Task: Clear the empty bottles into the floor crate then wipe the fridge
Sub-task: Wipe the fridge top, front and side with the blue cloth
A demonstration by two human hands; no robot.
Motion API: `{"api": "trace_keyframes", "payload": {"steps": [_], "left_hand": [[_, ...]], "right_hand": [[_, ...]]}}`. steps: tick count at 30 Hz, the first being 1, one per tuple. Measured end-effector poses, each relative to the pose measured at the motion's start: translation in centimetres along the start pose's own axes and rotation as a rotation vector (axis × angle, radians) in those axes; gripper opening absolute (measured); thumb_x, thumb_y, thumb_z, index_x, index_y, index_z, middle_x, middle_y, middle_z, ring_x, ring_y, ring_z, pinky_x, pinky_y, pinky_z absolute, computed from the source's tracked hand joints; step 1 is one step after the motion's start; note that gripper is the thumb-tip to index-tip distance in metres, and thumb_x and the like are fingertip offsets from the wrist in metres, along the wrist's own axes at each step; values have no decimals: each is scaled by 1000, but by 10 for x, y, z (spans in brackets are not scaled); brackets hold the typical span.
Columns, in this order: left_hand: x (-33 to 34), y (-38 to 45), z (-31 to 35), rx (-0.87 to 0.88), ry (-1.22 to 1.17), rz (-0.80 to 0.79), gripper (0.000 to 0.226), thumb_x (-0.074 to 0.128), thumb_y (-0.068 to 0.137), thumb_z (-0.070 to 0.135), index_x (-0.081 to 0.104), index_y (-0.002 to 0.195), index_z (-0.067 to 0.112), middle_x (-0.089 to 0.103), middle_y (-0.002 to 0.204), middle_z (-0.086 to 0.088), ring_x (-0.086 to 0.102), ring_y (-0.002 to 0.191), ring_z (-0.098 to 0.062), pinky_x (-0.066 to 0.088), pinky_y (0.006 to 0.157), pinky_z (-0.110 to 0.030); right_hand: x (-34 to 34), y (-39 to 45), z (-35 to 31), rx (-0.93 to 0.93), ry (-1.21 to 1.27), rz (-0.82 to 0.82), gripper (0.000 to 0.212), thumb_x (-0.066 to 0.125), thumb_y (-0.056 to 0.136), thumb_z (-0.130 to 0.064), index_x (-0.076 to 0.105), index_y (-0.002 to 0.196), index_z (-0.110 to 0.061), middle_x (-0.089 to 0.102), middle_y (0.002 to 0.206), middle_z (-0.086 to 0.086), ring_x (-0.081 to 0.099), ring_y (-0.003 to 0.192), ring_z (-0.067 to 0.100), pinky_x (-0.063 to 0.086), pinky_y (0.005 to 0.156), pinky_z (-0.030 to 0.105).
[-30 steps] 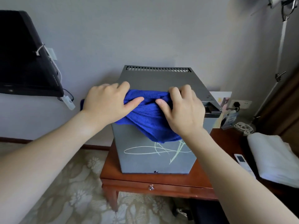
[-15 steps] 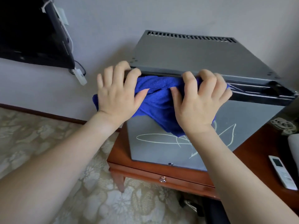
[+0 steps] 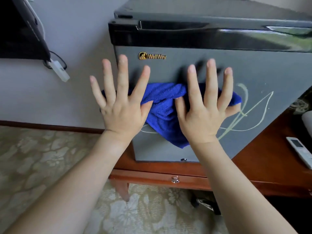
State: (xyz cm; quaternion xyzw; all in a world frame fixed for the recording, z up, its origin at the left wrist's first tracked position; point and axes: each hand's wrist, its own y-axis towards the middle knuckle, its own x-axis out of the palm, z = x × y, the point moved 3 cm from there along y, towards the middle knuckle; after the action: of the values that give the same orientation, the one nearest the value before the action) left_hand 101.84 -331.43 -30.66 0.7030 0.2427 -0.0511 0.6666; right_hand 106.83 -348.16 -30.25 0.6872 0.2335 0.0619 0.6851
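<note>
Left hand (image 3: 121, 105): flat, fingers spread wide apart, palm pressed on the left part of blue cloth (image 3: 162, 108); not gripping. Outer fingers extend past the fridge's left edge, seen against the wall behind.

Right hand (image 3: 203, 107): flat likewise, fingers spread and pointing up, palm pressed on the right part of the cloth; thumb lies on the fabric near the middle.

Blue cloth: terry weave, bunched, pinned between both palms and the fridge door; a loose corner hangs down below and between the wrists; right end shows past the little finger.

Fridge (image 3: 253, 78): small, grey door, black top band with recessed handle; gold "WellWay" badge (image 3: 152, 56) at upper left of the door, above the left fingertips. Pale line drawing (image 3: 243, 114) on the door, right of the right hand, partly covered by cloth and hands. Small lock (image 3: 183, 159) at the lower edge of the door.

Table (image 3: 263, 164): reddish wood, bearing the fridge; drawer front with metal pull (image 3: 175, 179) below the door, on the near side.

Remote control (image 3: 299, 152): white, lying on the table at far right, apart from the fridge.

Wall-mounted black screen (image 3: 18, 31): upper left, with cable and white plug (image 3: 59, 72) hanging below.

Carpet (image 3: 33, 157): pale, floral pattern, left of and beneath the table.

Floor crate and bottles: not in view.
</note>
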Motion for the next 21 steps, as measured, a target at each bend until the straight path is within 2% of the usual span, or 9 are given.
{"api": "trace_keyframes", "payload": {"steps": [3, 6, 10, 14, 16, 18, 21], "left_hand": [[28, -64, 2, -61, -77, -49, 96, 69, 77, 43, 10, 150, 23, 15, 150, -29, 17, 137, -54, 16, 109, -73], [52, -123, 10, -138, -137, -106, 103, 68, 75, 43, 5, 150, 10, 17, 148, -42, 15, 138, -58, 13, 111, -72], [80, -199, 21, -206, -222, -209, 106, 64, 76, 45, 2, 150, 2, 15, 149, -46, 7, 143, -54, 12, 116, -67], [103, -257, 24, -288, -241, -308, 130, 86, 55, 37, 5, 149, -1, 17, 152, -43, 19, 142, -56, 23, 115, -64], [109, -271, 24, -321, -236, -326, 137, 94, 45, 34, 13, 148, -5, 23, 151, -39, 28, 138, -53, 30, 110, -61], [110, -274, 22, -359, -232, -301, 135, 98, 37, 34, 24, 143, -4, 30, 145, -28, 38, 124, -44, 34, 99, -58], [104, -271, 22, -387, -261, -195, 114, 99, 32, 32, 38, 125, 3, 33, 127, -13, 40, 103, -34, 31, 86, -52]], "right_hand": [[16, -62, 6, -65, 24, -21, 44, 42, 100, -39, 45, 143, -32, 45, 150, 1, 33, 141, 33, 30, 90, 47], [32, -126, 12, -91, 27, -49, 45, 39, 101, -40, 36, 146, -32, 29, 154, -4, 25, 144, 31, 30, 88, 48], [50, -206, 17, -131, 49, -81, 46, 47, 100, -35, 37, 146, -37, 28, 156, -7, 20, 150, 28, 33, 85, 51], [62, -266, 19, -237, 72, -83, 76, 65, 87, -21, 32, 152, -41, 20, 164, -9, 21, 150, 29, 40, 84, 58], [66, -279, 17, -258, 67, -79, 77, 65, 87, -22, 31, 152, -41, 17, 165, -10, 18, 151, 28, 43, 83, 58], [67, -280, 17, -260, 74, -64, 61, 63, 88, -22, 45, 142, -42, 26, 161, -10, 25, 148, 28, 38, 88, 54], [63, -271, 17, -252, 99, -24, 47, 72, 74, -16, 57, 113, -39, 42, 134, -4, 33, 130, 29, 29, 89, 49]]}}
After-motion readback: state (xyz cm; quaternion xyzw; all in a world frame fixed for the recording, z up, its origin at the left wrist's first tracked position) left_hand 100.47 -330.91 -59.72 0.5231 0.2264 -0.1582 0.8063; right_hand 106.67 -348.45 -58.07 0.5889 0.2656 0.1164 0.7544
